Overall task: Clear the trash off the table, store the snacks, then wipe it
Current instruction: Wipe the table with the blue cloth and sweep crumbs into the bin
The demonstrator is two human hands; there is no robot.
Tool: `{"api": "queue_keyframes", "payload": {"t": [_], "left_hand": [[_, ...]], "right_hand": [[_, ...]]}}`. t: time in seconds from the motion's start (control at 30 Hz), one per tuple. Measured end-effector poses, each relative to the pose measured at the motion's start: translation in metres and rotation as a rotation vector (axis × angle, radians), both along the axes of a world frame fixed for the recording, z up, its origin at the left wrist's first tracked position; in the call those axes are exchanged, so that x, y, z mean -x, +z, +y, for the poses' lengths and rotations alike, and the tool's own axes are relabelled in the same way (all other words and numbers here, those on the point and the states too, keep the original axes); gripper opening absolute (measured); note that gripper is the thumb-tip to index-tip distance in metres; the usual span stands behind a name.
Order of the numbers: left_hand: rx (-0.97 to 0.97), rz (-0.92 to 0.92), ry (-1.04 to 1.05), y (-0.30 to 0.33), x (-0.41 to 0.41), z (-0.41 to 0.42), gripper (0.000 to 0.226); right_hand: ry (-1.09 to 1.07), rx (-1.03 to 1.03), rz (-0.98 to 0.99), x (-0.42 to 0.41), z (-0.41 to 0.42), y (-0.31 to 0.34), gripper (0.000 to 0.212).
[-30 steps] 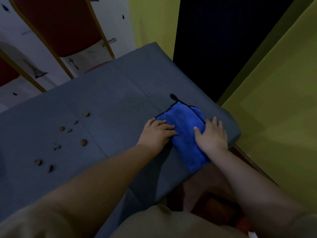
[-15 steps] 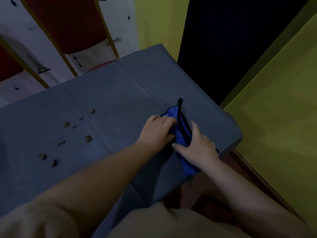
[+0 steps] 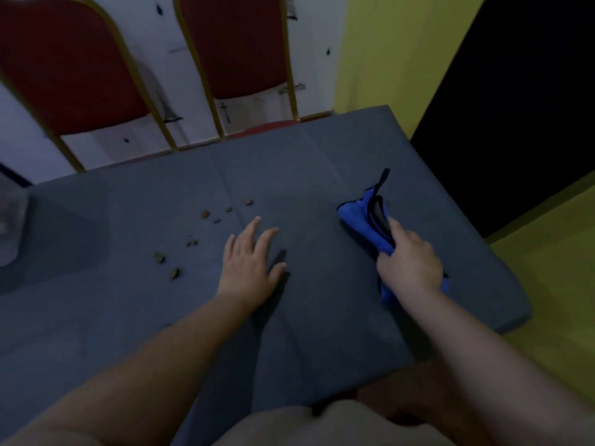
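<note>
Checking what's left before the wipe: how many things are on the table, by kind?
Brown crumbs: 8 that I can make out
Blue cloth: 1, held in the right hand
Total: 9
The left hand lies flat on the table, holding nothing.

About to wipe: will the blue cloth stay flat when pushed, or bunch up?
Probably bunches: the cloth already lies folded and creased in the right hand, so it looks floppy. Likely light and soft. It may drag on the table cover rather than slide.

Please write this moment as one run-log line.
right hand: grips blue cloth | left hand: open, on table | crumbs: unwiped
</note>
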State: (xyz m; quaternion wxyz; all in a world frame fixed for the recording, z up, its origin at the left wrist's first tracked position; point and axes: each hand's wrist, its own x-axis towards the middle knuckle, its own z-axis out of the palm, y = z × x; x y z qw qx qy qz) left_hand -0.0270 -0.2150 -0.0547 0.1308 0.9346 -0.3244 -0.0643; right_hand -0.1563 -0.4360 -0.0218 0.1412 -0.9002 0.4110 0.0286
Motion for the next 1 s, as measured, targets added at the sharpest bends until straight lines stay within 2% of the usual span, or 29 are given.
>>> {"api": "queue_keyframes", "payload": {"t": [0.17,0.33,0.63,0.83,1.0], "left_hand": [[0.006,0.016,0.209,-0.002,-0.011,0.048,0.065],[0.02,0.054,0.291,-0.004,-0.016,0.089,0.064],[0.121,0.112,0.413,0.001,-0.032,0.149,0.06],[0.158,0.135,0.451,-0.003,-0.044,0.179,0.058],[0.189,0.152,0.48,-0.007,-0.054,0.196,0.067]], "right_hand": [[0.003,0.035,0.008,-0.06,0.011,-0.008,0.062],[0.033,-0.015,-0.002,-0.113,0.032,-0.009,0.059],[0.296,-0.04,0.022,-0.199,0.109,-0.006,0.06],[0.536,-0.044,0.014,-0.2,0.176,-0.011,0.059],[0.696,-0.094,0.008,-0.18,0.227,-0.014,0.06]]}}
